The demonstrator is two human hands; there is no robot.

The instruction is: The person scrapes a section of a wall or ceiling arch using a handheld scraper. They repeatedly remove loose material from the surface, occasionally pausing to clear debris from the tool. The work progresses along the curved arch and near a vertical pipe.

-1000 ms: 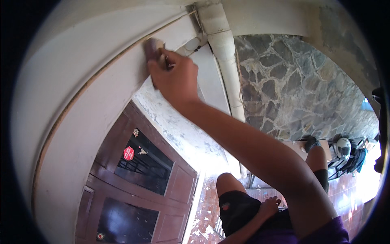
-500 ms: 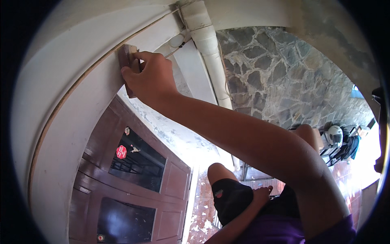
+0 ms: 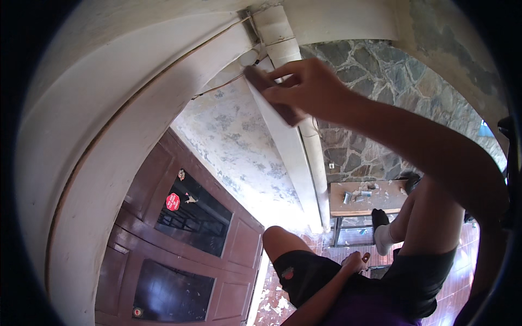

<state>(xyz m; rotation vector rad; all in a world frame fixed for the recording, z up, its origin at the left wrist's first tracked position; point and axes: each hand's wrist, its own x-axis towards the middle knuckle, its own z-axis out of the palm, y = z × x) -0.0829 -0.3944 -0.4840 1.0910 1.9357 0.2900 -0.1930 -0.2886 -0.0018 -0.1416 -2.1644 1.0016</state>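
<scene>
In my right hand (image 3: 310,89) is a brown rectangular block (image 3: 274,98), gripped between the thumb and fingers and blurred by motion. It is held up in front of the pale pipe (image 3: 312,157) and the white wall edge, apart from the white beam (image 3: 130,146). Lower down, my left hand (image 3: 355,262) rests by the dark shorts (image 3: 307,274) with its fingers curled. What those fingers hold, if anything, is hidden.
A brown cable (image 3: 100,130) runs along the beam. Below it are brown double doors (image 3: 163,239) with glass panes. A wooden bench (image 3: 345,204) carries small objects and flakes, with a stone wall (image 3: 364,108) behind. Pale flakes lie on the tiled floor (image 3: 272,296).
My right hand has come off the beam and moved right with the brown block. The bench and my right leg have come into view. My left hand stays low by the shorts.
</scene>
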